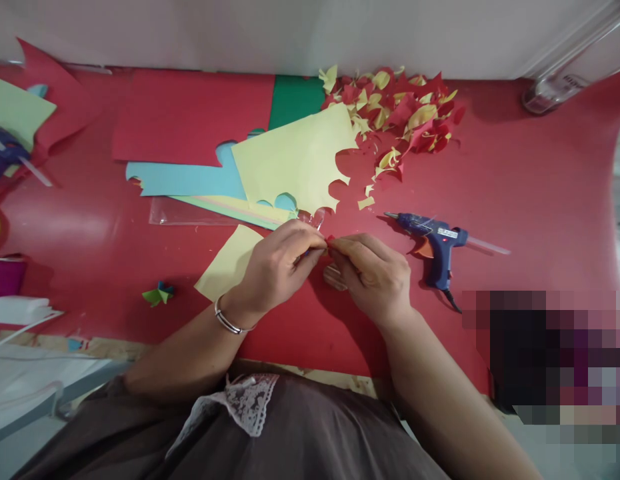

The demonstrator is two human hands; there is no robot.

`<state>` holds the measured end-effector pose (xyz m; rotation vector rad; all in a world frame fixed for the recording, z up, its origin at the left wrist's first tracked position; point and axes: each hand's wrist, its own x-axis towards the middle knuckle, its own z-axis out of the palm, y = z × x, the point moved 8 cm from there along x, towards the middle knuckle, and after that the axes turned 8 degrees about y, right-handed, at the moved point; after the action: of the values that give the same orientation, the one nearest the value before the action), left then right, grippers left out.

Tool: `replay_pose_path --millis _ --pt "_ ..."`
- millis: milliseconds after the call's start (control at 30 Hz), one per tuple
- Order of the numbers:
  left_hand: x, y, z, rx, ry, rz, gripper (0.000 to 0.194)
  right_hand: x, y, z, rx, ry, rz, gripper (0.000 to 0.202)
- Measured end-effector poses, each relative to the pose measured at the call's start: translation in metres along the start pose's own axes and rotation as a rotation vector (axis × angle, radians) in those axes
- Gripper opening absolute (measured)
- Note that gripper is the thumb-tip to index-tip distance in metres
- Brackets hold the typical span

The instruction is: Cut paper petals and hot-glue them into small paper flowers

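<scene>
My left hand (283,257) and my right hand (375,270) meet fingertip to fingertip above the red table. Both are closed in a pinch around a small red piece (331,239), probably paper, mostly hidden by the fingers. Partly under my right hand lies a small shiny brownish thing (335,277) whose kind I cannot make out. To the right of that hand, a blue glue gun (433,240) with an orange trigger lies on its side, a clear glue stick poking from its back. Just beyond my left hand is a pale yellow sheet (295,157) with rounded cutouts along its edge.
Red and yellow paper scraps (405,110) are heaped at the back. Red (190,117), green (295,100) and light blue sheets (190,179) overlap behind my hands. A small green-and-blue folded piece (159,293) lies left. Another glue gun (7,153) is at the far left.
</scene>
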<state>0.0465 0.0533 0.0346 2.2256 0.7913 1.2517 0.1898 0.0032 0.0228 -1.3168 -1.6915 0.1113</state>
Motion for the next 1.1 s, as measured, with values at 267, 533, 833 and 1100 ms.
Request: replay_pose_path --millis 267,533,833,1100 --pt "-0.003 -0.009 0.006 -0.042 -0.057 -0.097 0.011 0.001 -0.001 0.006 -0.107 -0.122 -0.046 0.017" --pt "-0.006 -0.018 0.007 -0.044 -0.109 -0.158 0.01 0.001 0.001 0.009 -0.161 -0.166 -0.028 0.016" --pt "-0.008 -0.018 0.012 -0.037 -0.18 -0.198 0.011 -0.005 0.007 0.014 -0.2 -0.27 -0.044 0.02" --pt "-0.009 -0.023 0.014 0.012 -0.195 -0.21 0.011 -0.008 0.005 0.015 -0.207 -0.27 -0.069 0.026"
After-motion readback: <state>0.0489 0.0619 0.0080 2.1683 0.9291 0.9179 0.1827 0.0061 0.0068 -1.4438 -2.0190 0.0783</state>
